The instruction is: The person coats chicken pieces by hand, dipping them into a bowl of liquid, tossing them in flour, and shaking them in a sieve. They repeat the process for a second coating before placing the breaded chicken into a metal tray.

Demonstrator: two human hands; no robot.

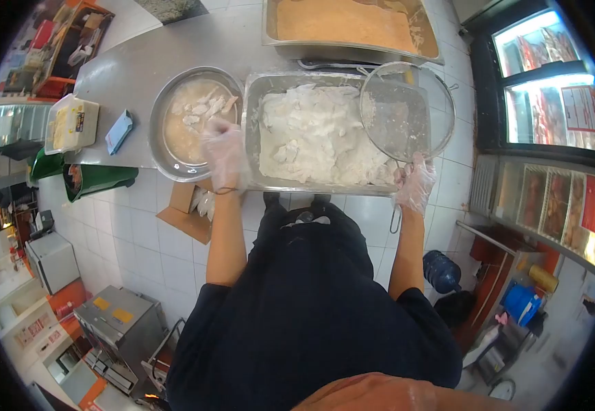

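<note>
My left hand, in a clear plastic glove, reaches over the rim of a round metal bowl that holds pale meat pieces in liquid; whether it holds a piece I cannot tell. My right hand, also gloved, grips the handle of a round wire sieve. The sieve lies tilted over the right end of a rectangular metal pan filled with white flour.
A second pan of orange-brown crumbs stands behind on the steel counter. A plastic tub and blue cloth lie at the left. A cardboard box sits on the floor below the counter. Lit display cases stand to the right.
</note>
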